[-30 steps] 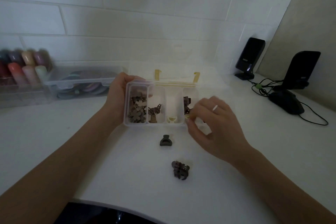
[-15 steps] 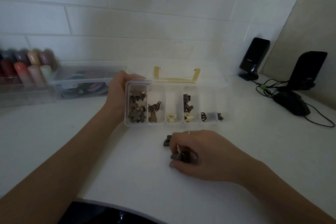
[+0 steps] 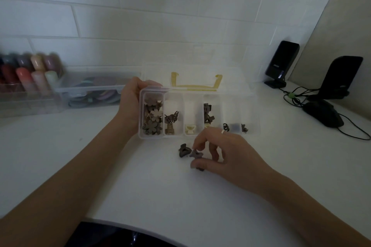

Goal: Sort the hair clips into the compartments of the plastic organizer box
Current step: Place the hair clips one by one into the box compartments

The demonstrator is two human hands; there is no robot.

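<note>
Plastic organizer box [image 3: 251, 114] — clips [image 3: 152, 118] inside

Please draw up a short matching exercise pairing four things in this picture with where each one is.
Things:
1. brown flower-shaped clips
2. single cream clip
3. dark claw clip
4. dark star-shaped clip

Places:
A. pinched in the right hand
B. third compartment from the left
C. loose on the white table
D. leftmost compartment

Pairs: 1-D, 2-B, 3-C, 4-A
</note>
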